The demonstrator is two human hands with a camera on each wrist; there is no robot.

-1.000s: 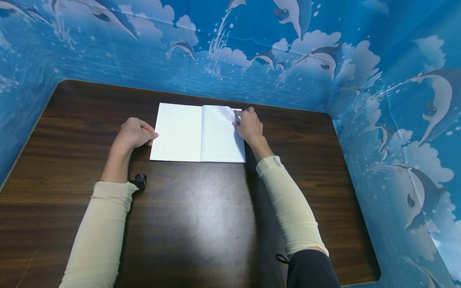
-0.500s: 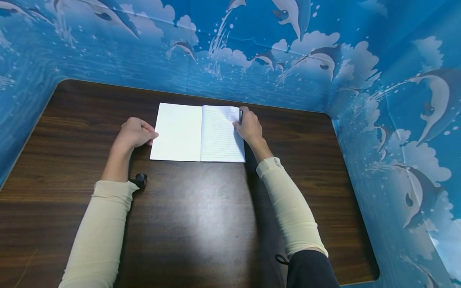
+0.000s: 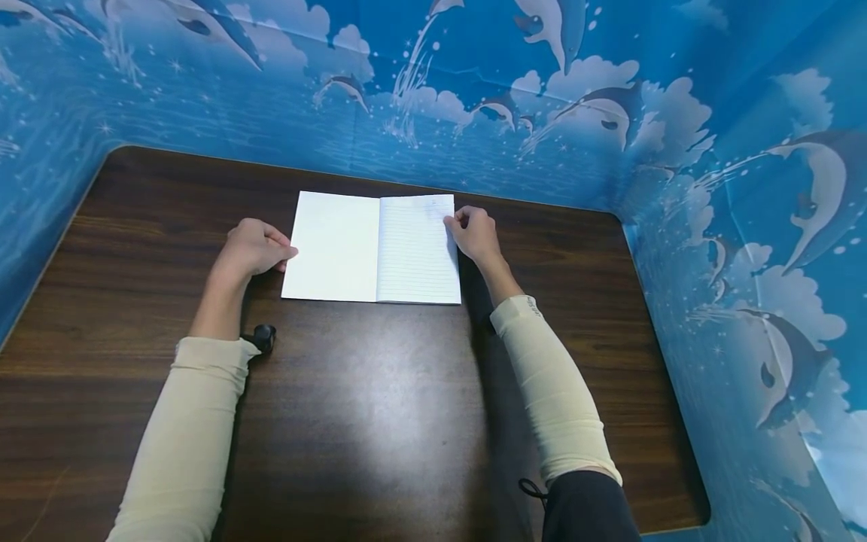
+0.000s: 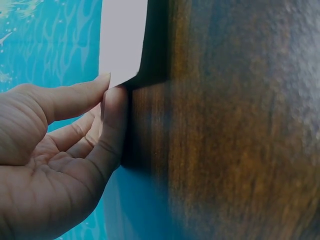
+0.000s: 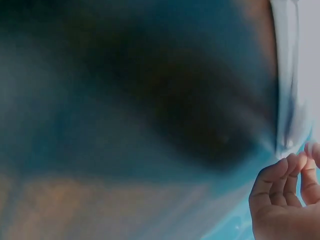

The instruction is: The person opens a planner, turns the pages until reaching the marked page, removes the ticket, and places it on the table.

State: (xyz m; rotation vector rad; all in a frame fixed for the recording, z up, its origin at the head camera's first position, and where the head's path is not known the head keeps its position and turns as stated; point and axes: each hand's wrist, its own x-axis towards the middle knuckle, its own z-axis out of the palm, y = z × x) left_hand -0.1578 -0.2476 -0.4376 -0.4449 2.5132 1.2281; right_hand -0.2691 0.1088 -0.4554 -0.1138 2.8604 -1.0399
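An open notebook (image 3: 339, 248) lies near the table's far edge, its left side blank white and its right page (image 3: 416, 252) ruled with lines. At its left edge, my left hand (image 3: 252, 247) pinches the cover. The left wrist view shows that hand's thumb and forefinger meeting on the white corner (image 4: 122, 45). My right hand (image 3: 476, 232) pinches the upper right edge between thumb and bent fingers; how many sheets it holds I cannot tell. In the right wrist view the right hand (image 5: 285, 205) is partly cut off beside the notebook's page edges (image 5: 287, 90).
The dark wood table (image 3: 379, 421) has rounded corners. A blue dolphin-print curtain (image 3: 420, 113) stands close behind it and along its sides. A small black device (image 3: 264, 339) sits at my left wrist.
My right hand has drawn back from on top of the ruled page to its right edge, and its fingers have bent into a pinch. The page's upper corner now shows. My left hand stays put.
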